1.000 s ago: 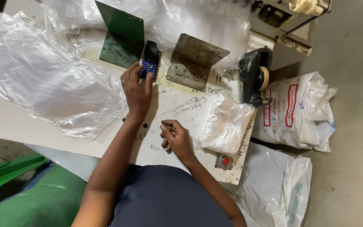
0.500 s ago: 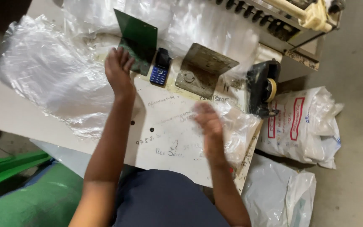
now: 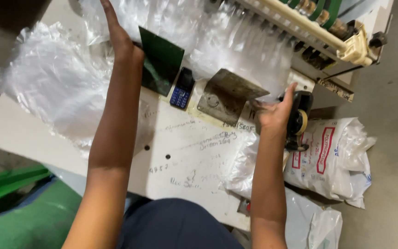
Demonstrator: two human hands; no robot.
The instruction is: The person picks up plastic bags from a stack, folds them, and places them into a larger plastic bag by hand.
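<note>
My left hand (image 3: 118, 34) reaches far forward, fingers straight, onto the clear plastic film (image 3: 171, 23) just left of an upright green plate (image 3: 162, 62). My right hand (image 3: 275, 110) rests open by the right edge of a bent grey metal plate (image 3: 226, 94), close to a black tape dispenser (image 3: 300, 117). A small blue keypad phone (image 3: 182, 90) lies on the white table (image 3: 185, 157) between the two plates. Neither hand grips anything that I can see.
A heap of clear plastic bags (image 3: 54, 85) covers the table's left side. A machine with a cream roller bar (image 3: 309, 27) runs along the back right. Printed white sacks (image 3: 332, 157) lie on the floor at right, a green object (image 3: 19, 212) at lower left.
Both arms have stretched forward. My left hand went from beside the phone up past the green plate onto the film. My right hand moved from the table's front toward the tape dispenser.
</note>
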